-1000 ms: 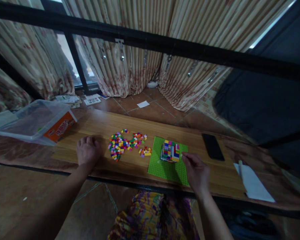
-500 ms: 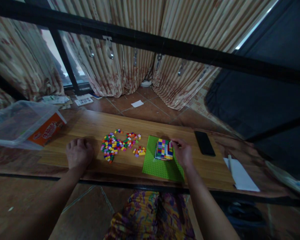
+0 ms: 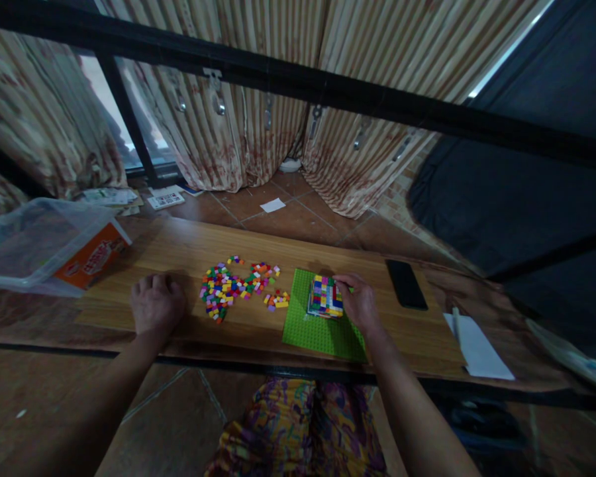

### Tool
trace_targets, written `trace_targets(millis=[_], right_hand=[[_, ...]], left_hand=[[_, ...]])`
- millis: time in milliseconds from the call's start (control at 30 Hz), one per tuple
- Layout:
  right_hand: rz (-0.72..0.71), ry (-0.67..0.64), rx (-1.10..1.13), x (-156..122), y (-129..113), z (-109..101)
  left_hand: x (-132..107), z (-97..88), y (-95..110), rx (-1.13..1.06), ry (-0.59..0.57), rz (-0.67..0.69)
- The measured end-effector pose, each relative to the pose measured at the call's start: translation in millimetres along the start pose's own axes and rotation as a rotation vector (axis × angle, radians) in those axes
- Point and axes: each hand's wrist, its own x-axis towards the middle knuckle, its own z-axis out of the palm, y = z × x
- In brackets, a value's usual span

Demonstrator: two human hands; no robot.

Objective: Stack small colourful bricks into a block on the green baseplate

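Observation:
A multicoloured block of small bricks (image 3: 324, 296) stands on a green baseplate (image 3: 318, 331) on the wooden table (image 3: 179, 248). My right hand (image 3: 358, 303) is against the block's right side, fingers pinched at its top far corner; what they pinch is too small to make out. My left hand (image 3: 155, 303) rests on the table with its fingers curled under, left of a scatter of loose coloured bricks (image 3: 231, 285). A few more loose bricks (image 3: 276, 301) lie just left of the baseplate.
A clear plastic tub with an orange label (image 3: 54, 248) sits at the table's left end. A black phone (image 3: 406, 284) lies right of the baseplate, white paper (image 3: 477, 348) farther right. A black bar (image 3: 298, 83) crosses overhead before curtains.
My right hand moved up from the baseplate's near right to the block's far right corner. The view shifted slightly. My left hand stayed put.

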Motion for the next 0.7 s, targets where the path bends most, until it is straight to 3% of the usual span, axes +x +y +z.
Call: trace_targets(millis=[333, 700], right_hand=[[-0.093, -0.063, -0.012, 5, 4, -6], [-0.105, -0.197, -0.016, 18, 4, -16]], left_hand=[[0, -5.7, 4, 0.046, -0.031, -0.016], [-1, -0.1, 0, 0.020, 0.006, -0.010]])
